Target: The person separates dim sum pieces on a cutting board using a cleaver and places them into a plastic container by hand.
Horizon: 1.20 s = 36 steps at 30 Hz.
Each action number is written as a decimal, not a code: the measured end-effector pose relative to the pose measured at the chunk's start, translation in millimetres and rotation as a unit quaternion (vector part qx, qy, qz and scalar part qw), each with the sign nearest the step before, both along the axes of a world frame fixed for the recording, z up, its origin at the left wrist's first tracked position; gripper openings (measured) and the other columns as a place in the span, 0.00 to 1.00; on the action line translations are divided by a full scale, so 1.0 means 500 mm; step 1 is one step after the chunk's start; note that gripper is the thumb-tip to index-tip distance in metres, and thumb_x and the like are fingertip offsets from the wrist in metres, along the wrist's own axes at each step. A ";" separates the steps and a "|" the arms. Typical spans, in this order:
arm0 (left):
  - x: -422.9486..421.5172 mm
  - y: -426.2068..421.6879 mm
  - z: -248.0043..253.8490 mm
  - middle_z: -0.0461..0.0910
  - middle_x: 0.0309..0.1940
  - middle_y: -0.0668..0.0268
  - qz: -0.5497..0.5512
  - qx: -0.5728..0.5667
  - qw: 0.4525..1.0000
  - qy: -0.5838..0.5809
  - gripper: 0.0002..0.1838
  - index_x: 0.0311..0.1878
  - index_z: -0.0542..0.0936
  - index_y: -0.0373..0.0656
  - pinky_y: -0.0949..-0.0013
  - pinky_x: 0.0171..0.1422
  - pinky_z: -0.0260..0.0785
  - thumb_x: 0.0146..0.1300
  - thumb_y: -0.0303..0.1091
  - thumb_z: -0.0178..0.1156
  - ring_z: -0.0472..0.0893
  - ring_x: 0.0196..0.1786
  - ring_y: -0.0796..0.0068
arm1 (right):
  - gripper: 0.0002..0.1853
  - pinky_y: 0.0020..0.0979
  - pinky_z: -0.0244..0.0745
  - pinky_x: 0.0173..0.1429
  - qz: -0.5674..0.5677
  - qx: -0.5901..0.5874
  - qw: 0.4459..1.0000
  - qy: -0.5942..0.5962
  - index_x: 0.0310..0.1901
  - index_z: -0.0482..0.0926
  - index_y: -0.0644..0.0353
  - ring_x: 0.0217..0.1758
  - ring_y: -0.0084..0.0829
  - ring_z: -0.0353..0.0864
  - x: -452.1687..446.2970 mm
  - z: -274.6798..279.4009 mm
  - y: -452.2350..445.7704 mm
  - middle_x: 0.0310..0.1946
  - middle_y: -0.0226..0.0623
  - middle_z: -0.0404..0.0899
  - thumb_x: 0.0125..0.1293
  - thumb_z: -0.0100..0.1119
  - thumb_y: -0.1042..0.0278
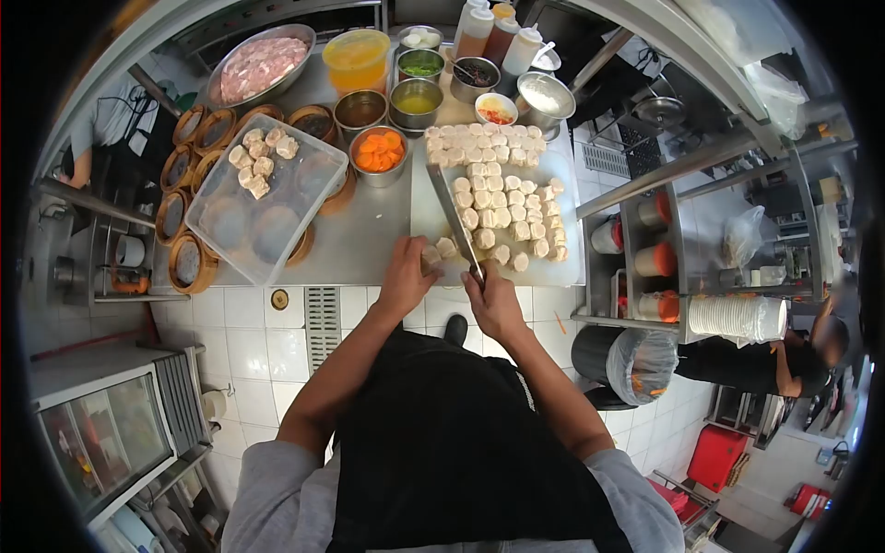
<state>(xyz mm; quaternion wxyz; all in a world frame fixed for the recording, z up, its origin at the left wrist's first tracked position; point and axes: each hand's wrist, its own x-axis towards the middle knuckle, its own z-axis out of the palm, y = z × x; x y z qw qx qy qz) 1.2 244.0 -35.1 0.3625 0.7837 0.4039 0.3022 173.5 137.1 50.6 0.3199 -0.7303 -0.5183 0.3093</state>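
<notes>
My right hand is closed round the handle of a long knife, whose blade points away from me over the white cutting board. At the board's near left edge, my left hand has its fingers curled at a small pale piece of food; whether it grips the piece is hard to see. Another pale piece lies between that hand and the blade. Rows of similar cut pieces cover the board right of the knife. More pieces sit on a translucent plastic lid or tray at the left.
Round bamboo steamers stand under and around the plastic tray. Behind are a bowl of raw meat, a tub of yellow liquid, sliced carrots in a metal pot and squeeze bottles. At right is a lined bin; a co-worker stands beyond.
</notes>
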 end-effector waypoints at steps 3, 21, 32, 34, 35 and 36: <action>-0.009 0.003 0.003 0.74 0.53 0.51 -0.003 -0.044 0.999 -0.025 0.32 0.63 0.72 0.36 0.51 0.63 0.74 0.58 0.24 0.78 0.79 0.55 0.47 | 0.15 0.55 0.77 0.38 0.000 0.026 0.999 0.025 0.49 0.71 0.67 0.33 0.64 0.85 -0.028 0.090 0.005 0.27 0.57 0.83 0.80 0.63 0.63; 0.005 0.002 -0.014 0.74 0.52 0.50 0.010 -0.019 0.999 -0.043 0.30 0.60 0.71 0.36 0.52 0.62 0.74 0.57 0.22 0.76 0.79 0.54 0.46 | 0.16 0.55 0.79 0.43 0.000 -0.030 0.998 0.055 0.52 0.73 0.69 0.38 0.66 0.86 -0.024 0.028 -0.010 0.32 0.61 0.85 0.81 0.62 0.62; -0.007 -0.003 -0.043 0.75 0.53 0.51 0.036 -0.042 0.997 -0.049 0.32 0.63 0.72 0.37 0.52 0.62 0.74 0.59 0.27 0.77 0.79 0.56 0.47 | 0.18 0.49 0.79 0.39 -0.007 -0.027 0.998 0.049 0.53 0.73 0.69 0.31 0.55 0.85 -0.011 -0.064 -0.025 0.28 0.53 0.84 0.82 0.61 0.59; 0.024 0.004 0.015 0.75 0.54 0.52 0.015 0.097 0.995 0.005 0.34 0.65 0.73 0.38 0.49 0.65 0.73 0.58 0.32 0.79 0.77 0.59 0.47 | 0.19 0.40 0.79 0.33 -0.026 0.009 0.997 0.069 0.57 0.73 0.70 0.22 0.38 0.81 0.008 -0.027 -0.024 0.23 0.43 0.80 0.82 0.60 0.58; 0.044 0.009 0.038 0.75 0.54 0.53 0.004 0.166 0.986 0.032 0.35 0.66 0.73 0.39 0.47 0.66 0.72 0.58 0.34 0.80 0.77 0.61 0.46 | 0.19 0.42 0.78 0.34 -0.046 0.007 0.995 0.090 0.56 0.73 0.70 0.24 0.42 0.82 0.019 -0.018 -0.025 0.24 0.46 0.81 0.82 0.60 0.58; 0.064 0.018 0.032 0.76 0.56 0.55 -0.015 0.177 0.983 0.042 0.35 0.64 0.77 0.40 0.47 0.67 0.71 0.59 0.46 0.80 0.75 0.64 0.48 | 0.18 0.44 0.78 0.35 -0.065 0.005 0.992 0.111 0.55 0.73 0.69 0.26 0.46 0.83 0.032 -0.010 -0.026 0.25 0.49 0.82 0.82 0.61 0.58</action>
